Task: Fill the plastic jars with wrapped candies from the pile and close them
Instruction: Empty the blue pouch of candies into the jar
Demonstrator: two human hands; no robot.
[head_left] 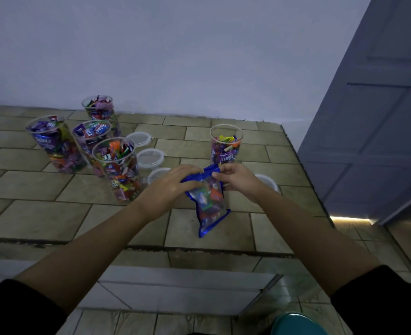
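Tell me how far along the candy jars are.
Done: the four jars at the left look full of wrapped candies, and the fifth jar at the right is nearly full. In hand: the left hand and right hand grip the top of a blue candy bag, seemingly opening it. Left: closing; every jar is open, and the lids lie loose on the tiled counter.

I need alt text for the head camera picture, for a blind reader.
The left hand and right hand grip the top of a blue candy bag at a tiled counter. Behind it stand five open jars filled with wrapped candies, with loose lids lying between them.
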